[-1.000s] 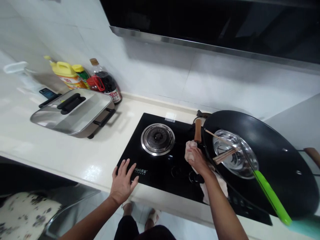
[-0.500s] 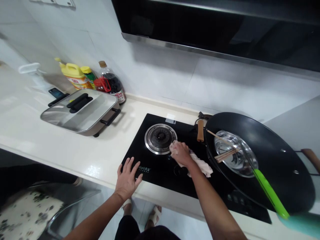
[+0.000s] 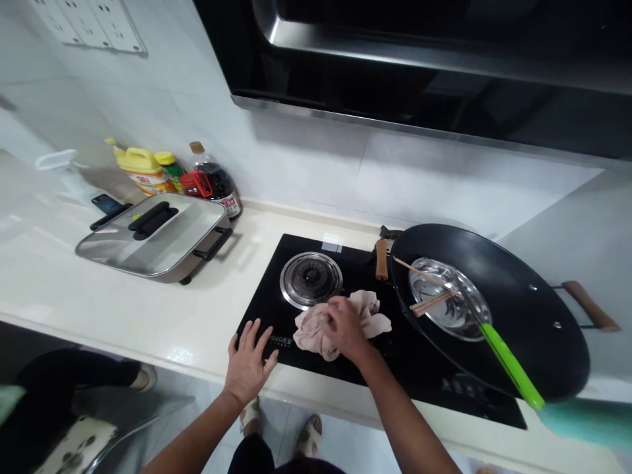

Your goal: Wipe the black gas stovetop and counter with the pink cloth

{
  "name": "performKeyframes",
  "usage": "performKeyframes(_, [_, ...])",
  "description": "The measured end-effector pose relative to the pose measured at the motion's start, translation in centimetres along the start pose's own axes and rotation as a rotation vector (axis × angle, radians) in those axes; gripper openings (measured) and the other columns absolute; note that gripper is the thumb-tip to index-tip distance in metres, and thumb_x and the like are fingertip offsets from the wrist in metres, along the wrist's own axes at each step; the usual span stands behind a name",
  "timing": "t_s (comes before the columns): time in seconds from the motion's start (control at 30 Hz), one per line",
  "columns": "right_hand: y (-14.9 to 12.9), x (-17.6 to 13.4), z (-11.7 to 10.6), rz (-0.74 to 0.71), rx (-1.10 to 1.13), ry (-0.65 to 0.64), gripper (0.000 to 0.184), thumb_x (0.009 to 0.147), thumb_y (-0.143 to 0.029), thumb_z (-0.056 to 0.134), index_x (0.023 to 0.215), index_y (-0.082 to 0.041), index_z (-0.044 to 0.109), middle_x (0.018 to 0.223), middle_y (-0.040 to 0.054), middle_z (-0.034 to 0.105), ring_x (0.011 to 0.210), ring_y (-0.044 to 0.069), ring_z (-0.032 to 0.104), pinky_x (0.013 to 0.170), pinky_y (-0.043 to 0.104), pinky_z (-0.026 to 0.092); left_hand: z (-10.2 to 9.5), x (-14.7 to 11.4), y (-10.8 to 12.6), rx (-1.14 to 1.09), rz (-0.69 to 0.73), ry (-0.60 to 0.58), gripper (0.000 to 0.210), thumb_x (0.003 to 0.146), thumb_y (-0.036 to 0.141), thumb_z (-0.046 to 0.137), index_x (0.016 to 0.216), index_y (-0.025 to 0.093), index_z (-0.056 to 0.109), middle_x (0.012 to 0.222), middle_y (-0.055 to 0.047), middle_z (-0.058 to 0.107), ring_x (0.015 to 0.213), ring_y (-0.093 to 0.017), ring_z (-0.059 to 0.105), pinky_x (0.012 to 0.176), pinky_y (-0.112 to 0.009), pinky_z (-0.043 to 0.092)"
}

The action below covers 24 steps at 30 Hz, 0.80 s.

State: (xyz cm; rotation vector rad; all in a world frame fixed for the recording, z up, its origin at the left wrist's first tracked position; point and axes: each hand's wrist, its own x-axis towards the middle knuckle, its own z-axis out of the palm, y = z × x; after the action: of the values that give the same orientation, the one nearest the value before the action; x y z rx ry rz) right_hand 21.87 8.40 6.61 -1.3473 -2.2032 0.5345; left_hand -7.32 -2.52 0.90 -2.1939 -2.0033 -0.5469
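Note:
My right hand grips a pale pink cloth that lies bunched on the black glass gas stove. The cloth spreads out on both sides of my fingers, in front of the round burner, and hides the knob area. With fingers spread, my left hand rests flat on the stove's front left corner and the counter edge. It holds nothing. To the right, a large black wok sits on the stove with a metal bowl, wooden chopsticks and a green-handled utensil in it.
An electric pan with a glass lid stands on the white counter at left. Behind it are a yellow jug, a dark sauce bottle and a phone. A range hood overhangs the stove. Another person's leg shows at lower left.
My right hand has moved from the burner's edge toward the stove's front, and the cloth is now spread wider to the left. My left hand stays in place. The camera view has tilted up slightly.

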Motion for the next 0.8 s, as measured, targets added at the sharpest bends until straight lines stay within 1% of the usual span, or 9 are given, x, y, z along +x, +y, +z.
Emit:
performKeyframes(0.07, [2.7, -1.0, -0.8, 0.258, -0.03, 0.214, 0.036, 0.097, -0.048, 0.054, 0.12, -0.025, 0.07, 0.141, 0.0144, 0.058, 0.133, 0.031, 0.051, 0.114, 0.05, 0.04, 0.0, -0.1, 0.0, 0.007, -0.001, -0.004, 0.051, 0.097, 0.043, 0.057, 0.143, 0.023, 0.065, 0.161, -0.019, 0.053, 0.152, -0.037, 0.045, 0.12, -0.058, 0.031])
performKeyframes(0.1, [3.8, -1.4, -0.8, 0.383, -0.035, 0.245, 0.045, 0.098, -0.054, 0.05, 0.129, -0.025, 0.066, 0.145, 0.016, 0.056, 0.136, 0.034, 0.049, 0.115, 0.053, 0.039, 0.0, -0.1, 0.0, 0.013, -0.002, -0.007, 0.051, 0.097, 0.043, 0.057, 0.143, 0.023, 0.065, 0.161, -0.019, 0.053, 0.152, -0.037, 0.045, 0.12, -0.058, 0.031])
performKeyframes(0.17, [5.3, -1.4, 0.2, 0.556, -0.024, 0.202, 0.062, 0.099, -0.062, 0.043, 0.143, -0.021, 0.058, 0.147, 0.021, 0.055, 0.142, 0.038, 0.046, 0.116, 0.059, 0.037, 0.0, -0.2, 0.0, 0.028, -0.001, -0.011, 0.052, 0.097, 0.043, 0.057, 0.144, 0.024, 0.065, 0.161, -0.018, 0.053, 0.152, -0.037, 0.045, 0.12, -0.058, 0.031])
performKeyframes(0.23, [5.7, -0.3, 1.9, 0.633, -0.022, 0.128, 0.076, 0.098, -0.066, 0.04, 0.15, -0.013, 0.051, 0.152, 0.0273, 0.051, 0.15, 0.043, 0.038, 0.117, 0.065, 0.034, 0.0, -0.3, -0.1, 0.032, 0.007, -0.002, 0.052, 0.096, 0.044, 0.058, 0.144, 0.025, 0.065, 0.161, -0.017, 0.053, 0.151, -0.037, 0.045, 0.12, -0.057, 0.031])
performKeyframes(0.37, [5.4, 4.2, 4.2, 0.687, -0.124, 0.135, 0.084, 0.097, -0.063, 0.04, 0.158, -0.004, 0.038, 0.164, 0.0332, 0.034, 0.159, 0.046, 0.017, 0.12, 0.071, 0.024, 0.3, -0.5, -0.3, 0.023, 0.029, 0.017, 0.054, 0.094, 0.044, 0.061, 0.145, 0.026, 0.065, 0.161, -0.017, 0.054, 0.15, -0.037, 0.047, 0.12, -0.056, 0.03])
performKeyframes(0.43, [5.8, 6.7, 4.0, 0.674, -0.188, 0.122, 0.077, 0.098, -0.05, 0.041, 0.159, -0.003, 0.037, 0.168, 0.0307, 0.03, 0.161, 0.043, 0.016, 0.124, 0.066, 0.022, 0.6, -0.7, -0.4, 0.052, 0.045, 0.028, 0.055, 0.093, 0.043, 0.061, 0.145, 0.026, 0.065, 0.16, -0.017, 0.054, 0.148, -0.038, 0.048, 0.119, -0.056, 0.03])
performKeyframes(0.57, [7.4, 10.8, 2.6, 0.647, -0.279, -0.012, 0.068, 0.092, -0.029, 0.044, 0.156, -0.004, 0.043, 0.171, 0.0238, 0.028, 0.162, 0.035, 0.019, 0.129, 0.052, 0.021, 1.1, -0.8, -1.1, 0.077, 0.071, 0.064, 0.052, 0.091, 0.044, 0.063, 0.14, 0.028, 0.068, 0.154, -0.017, 0.06, 0.141, -0.038, 0.054, 0.112, -0.056, 0.037])
performKeyframes(0.67, [8.2, 13.3, 2.3, 0.619, -0.3, -0.045, 0.063, 0.094, -0.031, 0.044, 0.153, -0.01, 0.049, 0.171, 0.0166, 0.034, 0.161, 0.028, 0.024, 0.129, 0.043, 0.023, 1.4, -0.2, -2.9, -0.006, 0.102, 0.054, 0.044, 0.091, 0.043, 0.064, 0.133, 0.03, 0.072, 0.142, -0.014, 0.068, 0.129, -0.036, 0.062, 0.101, -0.051, 0.044])
performKeyframes(0.8, [9.2, 16.7, 2.3, 0.63, -0.346, -0.033, 0.064, 0.1, -0.042, 0.04, 0.157, -0.013, 0.046, 0.174, 0.0128, 0.028, 0.162, 0.028, 0.022, 0.13, 0.047, 0.02, 1.7, 2.7, -6.9, -0.125, 0.157, 0.025, 0.036, 0.097, 0.039, 0.06, 0.13, 0.03, 0.071, 0.136, -0.01, 0.071, 0.121, -0.029, 0.065, 0.098, -0.045, 0.05])
